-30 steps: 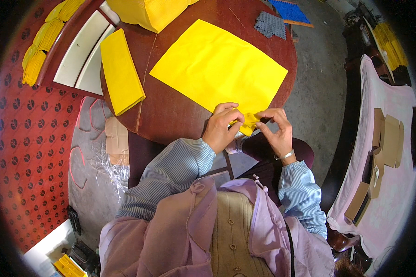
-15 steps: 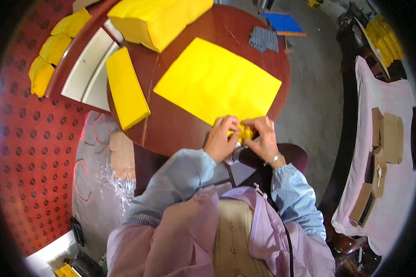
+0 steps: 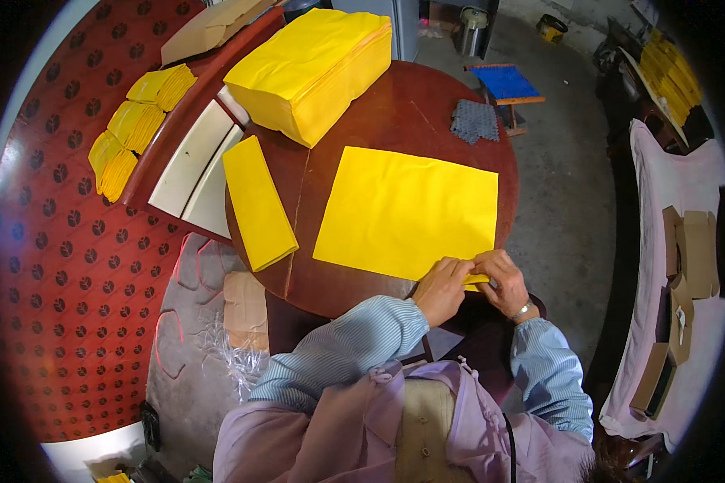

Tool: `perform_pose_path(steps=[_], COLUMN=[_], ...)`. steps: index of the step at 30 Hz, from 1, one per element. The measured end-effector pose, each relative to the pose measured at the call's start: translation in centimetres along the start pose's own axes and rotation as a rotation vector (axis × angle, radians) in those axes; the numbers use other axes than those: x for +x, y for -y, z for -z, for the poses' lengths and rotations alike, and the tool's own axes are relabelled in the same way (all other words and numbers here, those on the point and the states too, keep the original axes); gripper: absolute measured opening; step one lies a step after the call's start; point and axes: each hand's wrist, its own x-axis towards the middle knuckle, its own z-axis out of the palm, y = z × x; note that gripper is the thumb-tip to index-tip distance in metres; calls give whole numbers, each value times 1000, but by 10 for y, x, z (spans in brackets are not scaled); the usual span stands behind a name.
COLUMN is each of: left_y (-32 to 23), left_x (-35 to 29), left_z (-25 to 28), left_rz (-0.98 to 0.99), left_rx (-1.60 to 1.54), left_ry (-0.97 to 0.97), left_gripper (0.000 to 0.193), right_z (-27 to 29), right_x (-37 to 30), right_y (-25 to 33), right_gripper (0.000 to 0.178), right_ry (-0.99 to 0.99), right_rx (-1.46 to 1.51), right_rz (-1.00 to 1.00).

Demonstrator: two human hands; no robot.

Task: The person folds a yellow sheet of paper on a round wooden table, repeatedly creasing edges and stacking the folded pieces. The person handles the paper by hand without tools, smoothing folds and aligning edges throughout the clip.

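Far left: small yellow paper stacks [image 3: 137,121] on red dotted floor. Round wooden table [image 3: 395,113]: folded yellow strip [image 3: 258,201] left, thick yellow ream [image 3: 310,68] far side, flat yellow sheet [image 3: 411,213] centre. Near-right corner of sheet: left hand [image 3: 441,288] & right hand [image 3: 503,282], fingers pinched shut on edge.

Flat brown carton [image 3: 209,28] lies beyond the round table [image 3: 403,113], upper left. Folded brown cartons [image 3: 689,266] lie on pink cloth [image 3: 669,185], far right of the table.
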Motion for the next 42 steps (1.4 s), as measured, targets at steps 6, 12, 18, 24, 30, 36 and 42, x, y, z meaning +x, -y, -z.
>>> perform_pose_path(steps=[6, 12, 18, 24, 30, 36, 42], left_y=[47, 108, 145, 170, 158, 140, 144], left_x=[16, 4, 15, 12, 6, 5, -9], left_z=[64, 183, 251, 258, 246, 244, 242], left_rz=[-72, 99, 500, 672, 686, 677, 405], left_rx=[145, 201, -135, -297, -397, -197, 4], left_ry=[154, 322, 371, 167, 114, 73, 5], left_gripper=[28, 33, 54, 55, 69, 71, 65], right_z=[10, 12, 22, 21, 11, 0, 0], right_x=[3, 9, 35, 61, 59, 49, 37], right_y=[-3, -5, -23, -43, -39, -23, -17], right_gripper=[30, 30, 21, 27, 32, 97, 123], right_ry=[97, 77, 99, 77, 17, -87, -114], right_rx=[-109, -69, 159, 277, 259, 312, 467], right_rz=[39, -57, -479, -606, -783, -707, -714])
